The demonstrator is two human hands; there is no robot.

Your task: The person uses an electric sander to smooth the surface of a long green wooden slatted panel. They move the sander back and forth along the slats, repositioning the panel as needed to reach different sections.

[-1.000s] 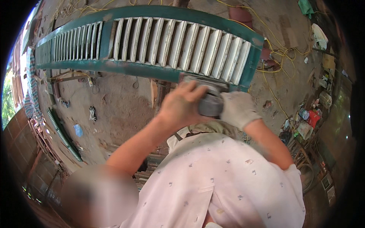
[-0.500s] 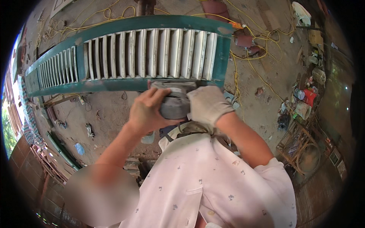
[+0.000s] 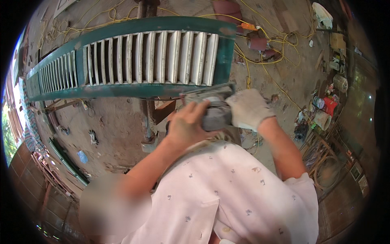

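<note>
A long green louvred shutter [image 3: 224,57] with bare, pale slats stretches across in front of me, raised off the floor. At the right part of its near edge is a dark grey power sander [image 3: 216,116], its flat base turned toward the shutter's edge. My left hand [image 3: 186,125], bare, wraps round the left side of the sander's body. In a pale work glove, my right hand [image 3: 250,110] grips its right end. The underside of the base is hidden, so exact contact cannot be made out.
Yellow cable [image 3: 280,40] with an orange connector [image 3: 248,26] loops over the floor beyond the shutter, near reddish-brown sheets [image 3: 258,43]. A stand post [image 3: 149,110] shows beneath the shutter. Clutter with a red bag [image 3: 330,106] lines the right; a glove [image 3: 93,137] lies left.
Both hands have moved right with the sander along the shutter's near edge, toward its right end. The sander has tilted slightly. The shutter appears shifted left in view.
</note>
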